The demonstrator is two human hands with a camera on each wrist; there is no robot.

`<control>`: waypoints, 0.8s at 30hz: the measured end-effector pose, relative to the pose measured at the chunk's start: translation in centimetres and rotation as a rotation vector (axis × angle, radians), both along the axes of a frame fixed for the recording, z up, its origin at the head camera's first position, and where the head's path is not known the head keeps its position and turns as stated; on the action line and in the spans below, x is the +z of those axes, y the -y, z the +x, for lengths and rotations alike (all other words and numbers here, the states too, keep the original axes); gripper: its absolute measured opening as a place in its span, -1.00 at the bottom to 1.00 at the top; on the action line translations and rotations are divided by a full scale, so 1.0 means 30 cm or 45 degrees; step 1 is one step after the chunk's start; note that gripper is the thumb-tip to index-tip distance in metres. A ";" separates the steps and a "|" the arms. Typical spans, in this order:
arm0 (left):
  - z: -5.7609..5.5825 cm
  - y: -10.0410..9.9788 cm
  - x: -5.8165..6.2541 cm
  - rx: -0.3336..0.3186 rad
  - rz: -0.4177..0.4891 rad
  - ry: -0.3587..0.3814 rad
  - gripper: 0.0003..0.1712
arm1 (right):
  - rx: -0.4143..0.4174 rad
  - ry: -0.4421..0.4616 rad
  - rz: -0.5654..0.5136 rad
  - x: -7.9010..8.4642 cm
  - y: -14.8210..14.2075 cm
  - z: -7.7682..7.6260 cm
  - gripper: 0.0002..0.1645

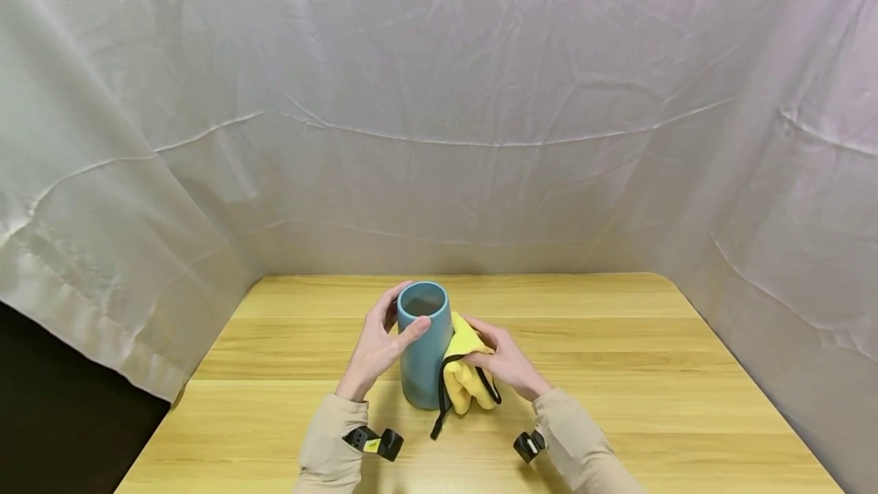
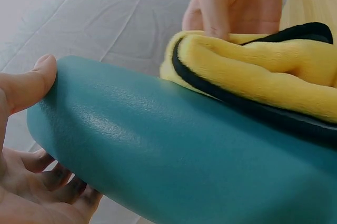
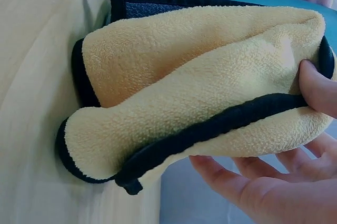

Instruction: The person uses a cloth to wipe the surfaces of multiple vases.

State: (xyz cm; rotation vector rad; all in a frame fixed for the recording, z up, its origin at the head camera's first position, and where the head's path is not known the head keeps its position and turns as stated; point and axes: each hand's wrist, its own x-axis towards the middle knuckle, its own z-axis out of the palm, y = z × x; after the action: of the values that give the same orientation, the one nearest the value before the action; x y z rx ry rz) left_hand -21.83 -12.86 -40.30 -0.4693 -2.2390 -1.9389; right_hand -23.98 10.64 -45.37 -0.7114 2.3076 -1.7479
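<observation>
A tall blue vase (image 1: 425, 360) with a round open mouth stands upright on the wooden table. My left hand (image 1: 377, 345) grips it near the rim, thumb on the near side and fingers round the far left side. In my right hand (image 1: 504, 360) is a bunched yellow cloth (image 1: 469, 380) with black edging, pinched between thumb and fingers. The cloth lies against the vase's right side, and a dark loop hangs from it toward the table. The left wrist view shows the cloth (image 2: 253, 71) touching the vase wall (image 2: 158, 134). Part of the vase is hidden behind the cloth.
The wooden table (image 1: 617, 402) extends on both sides of the hands. Grey-white curtains (image 1: 480, 197) hang behind it and at both sides. A black camera (image 1: 391, 444) is strapped to the left wrist, another camera (image 1: 528, 446) to the right wrist.
</observation>
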 end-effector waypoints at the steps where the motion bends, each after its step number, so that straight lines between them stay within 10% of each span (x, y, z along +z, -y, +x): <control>1: -0.001 0.001 0.000 0.000 0.000 -0.002 -0.23 | -0.002 -0.009 -0.003 0.007 0.002 0.001 -0.20; 14: -0.008 0.001 -0.003 -0.002 -0.004 -0.012 -0.24 | -0.028 -0.174 -0.001 0.181 0.028 0.011 -0.22; 24: -0.003 0.000 -0.003 -0.006 0.001 -0.012 -0.24 | -0.049 -0.161 0.004 0.182 0.032 0.020 -0.22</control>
State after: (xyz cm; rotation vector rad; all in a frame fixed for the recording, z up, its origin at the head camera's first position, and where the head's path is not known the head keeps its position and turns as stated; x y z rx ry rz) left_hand -21.93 -12.87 -40.39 -0.4826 -2.2333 -1.9359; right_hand -23.37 9.67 -39.92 -0.8044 2.4208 -1.7632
